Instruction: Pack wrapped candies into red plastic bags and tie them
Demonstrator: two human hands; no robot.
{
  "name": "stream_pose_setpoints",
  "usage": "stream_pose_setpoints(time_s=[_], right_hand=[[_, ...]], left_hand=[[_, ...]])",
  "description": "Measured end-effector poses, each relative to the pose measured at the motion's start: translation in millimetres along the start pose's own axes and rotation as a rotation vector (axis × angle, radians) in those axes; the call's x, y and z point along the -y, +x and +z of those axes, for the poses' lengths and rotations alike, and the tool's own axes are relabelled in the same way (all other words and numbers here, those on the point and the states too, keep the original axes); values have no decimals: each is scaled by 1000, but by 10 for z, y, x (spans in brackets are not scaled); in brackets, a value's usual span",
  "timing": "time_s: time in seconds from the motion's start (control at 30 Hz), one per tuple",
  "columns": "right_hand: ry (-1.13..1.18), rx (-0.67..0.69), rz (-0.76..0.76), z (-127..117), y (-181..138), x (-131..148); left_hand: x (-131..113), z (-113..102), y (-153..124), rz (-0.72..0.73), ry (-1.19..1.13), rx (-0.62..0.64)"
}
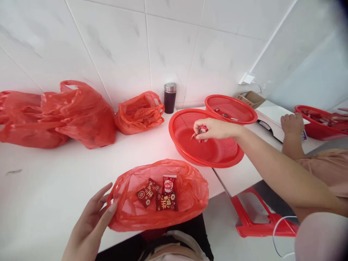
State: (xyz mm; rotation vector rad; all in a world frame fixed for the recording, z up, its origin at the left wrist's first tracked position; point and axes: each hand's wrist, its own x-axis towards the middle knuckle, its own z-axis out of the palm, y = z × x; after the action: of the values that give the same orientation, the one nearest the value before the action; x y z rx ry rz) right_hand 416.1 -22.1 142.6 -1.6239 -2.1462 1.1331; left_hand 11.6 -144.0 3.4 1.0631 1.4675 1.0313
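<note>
My left hand [91,217] grips the left rim of an open red plastic bag [190,201], its thumb over the edge. Inside the bag lie two dark red wrapped packets [166,201] and a brighter red-and-white one [169,184]. Over a round red plastic basket [179,145], my right hand [210,129] is closed around red-wrapped candy [203,129]. How many pieces it holds is hidden by the fingers. The part of this basket that shows has a bare bottom.
Filled red bags [87,116] and a slack red bag [138,114] stand along the tiled wall, beside a dark tumbler [170,99]. A second basket [231,107] holds a few small pieces. Another person's hand [292,124] rests by a white scale [274,117]. Below is a red stool [244,217].
</note>
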Motion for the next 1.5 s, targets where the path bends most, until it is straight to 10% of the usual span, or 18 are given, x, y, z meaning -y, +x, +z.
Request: stream_pose_setpoints(time_s=[0.17, 0.37, 0.7, 0.93, 1.13, 1.5], right_hand=[[-52, 137, -317, 810, -84, 769], [-133, 97, -306, 1554, 171, 810], [-186, 24, -230, 1480, 243, 680], [-443, -4, -265, 1215, -394, 604], [-621, -53, -7, 1251, -891, 300], [-793, 82, 181, 1682, -434, -28]], left_hand=[[-113, 94, -46, -63, -202, 90], [-256, 104, -67, -69, -337, 71], [-421, 133, -165, -32, -310, -23], [-234, -164, -142, -31, -29, 49], [5, -306, -170, -71, 70, 217], [-234, -179, -278, 130, 2, 100]])
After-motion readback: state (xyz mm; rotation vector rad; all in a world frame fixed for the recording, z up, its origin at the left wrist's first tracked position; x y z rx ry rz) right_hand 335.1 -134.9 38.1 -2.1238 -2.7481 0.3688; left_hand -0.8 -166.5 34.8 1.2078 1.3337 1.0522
